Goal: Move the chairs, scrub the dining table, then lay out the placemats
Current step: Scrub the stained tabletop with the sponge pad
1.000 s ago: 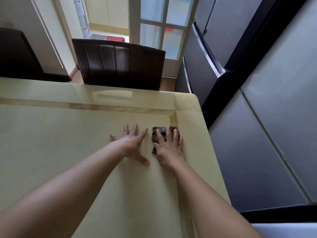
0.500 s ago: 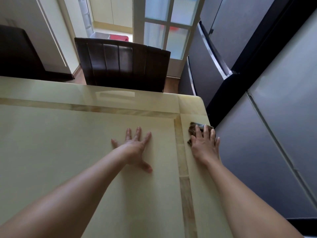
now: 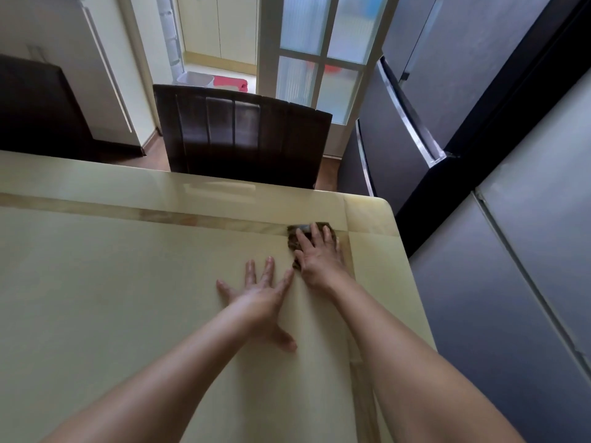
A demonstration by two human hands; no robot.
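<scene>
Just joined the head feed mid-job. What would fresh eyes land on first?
On a glossy cream dining table, the right hand presses a dark cloth flat near the far right corner, while the left hand lies splayed beside it. A dark chair stands behind the far edge, and grey refrigerator doors fill the right side.

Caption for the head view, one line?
Right hand presses a dark cloth at the dining table's far corner; left hand lies flat.
</scene>
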